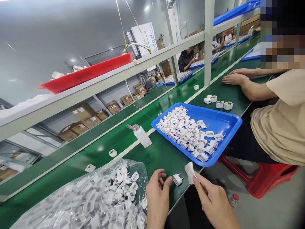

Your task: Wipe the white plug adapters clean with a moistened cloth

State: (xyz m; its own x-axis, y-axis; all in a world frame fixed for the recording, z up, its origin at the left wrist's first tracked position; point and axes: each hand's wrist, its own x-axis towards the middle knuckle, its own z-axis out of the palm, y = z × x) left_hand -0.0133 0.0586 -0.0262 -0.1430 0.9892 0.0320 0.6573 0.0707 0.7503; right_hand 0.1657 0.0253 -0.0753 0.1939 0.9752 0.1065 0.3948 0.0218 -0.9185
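My left hand [158,194] is just above the green table at its near edge. Its fingers are curled but apart, with nothing visible between them. Right beside its thumb, a single white plug housing [177,179] with two pins lies on the table. To the right of it, my right hand [212,197] pinches a folded white cloth [190,172] between thumb and fingers. A clear plastic bag [95,194] full of similar white housings spreads to the left of my left hand. Beyond my hands, a blue tray [226,127] holds a pile of the same housings.
A white pump bottle [143,136] stands between bag and tray. Loose white housings [90,168] sit along the green belt. A co-worker in a beige shirt [274,117] sits at the right, beside a red stool [264,178]. A shelf with a red tray [88,73] runs above the belt.
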